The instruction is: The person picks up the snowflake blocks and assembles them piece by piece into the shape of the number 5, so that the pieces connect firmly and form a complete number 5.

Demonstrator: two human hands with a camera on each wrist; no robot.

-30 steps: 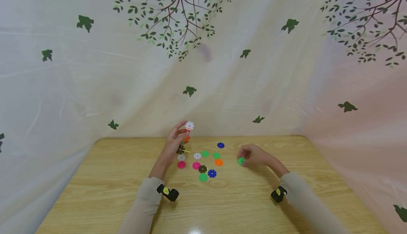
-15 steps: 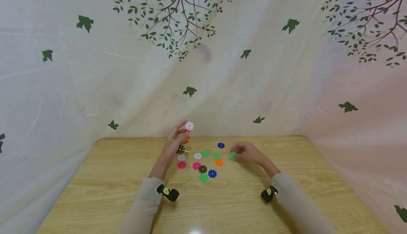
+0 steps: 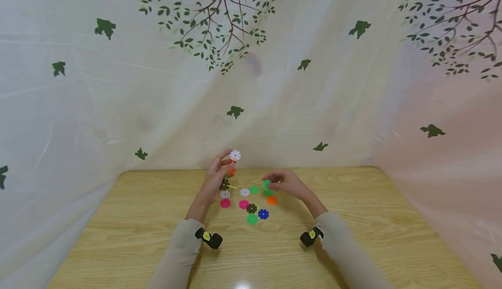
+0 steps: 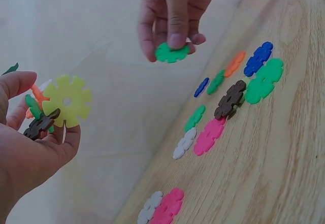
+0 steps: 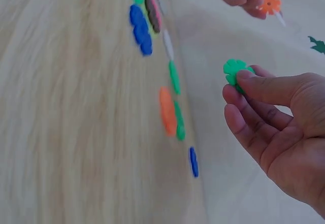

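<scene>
My left hand holds a small cluster of joined notched discs above the table. In the left wrist view the cluster shows a yellow disc, a dark brown disc, and green and orange ones partly behind the fingers. A white disc tops it in the head view. My right hand pinches a single green notched disc between thumb and fingers, raised over the loose discs. The two hands are apart, and the held pieces do not touch.
Loose notched discs lie flat on the wooden table: a pink disc, an orange disc, a blue disc, a green disc and several others. A printed cloth hangs behind the table's far edge.
My right hand has moved left with the green disc, from beyond the loose discs to above them, and now covers the far blue one. My left hand and its cluster stay nearly still.
</scene>
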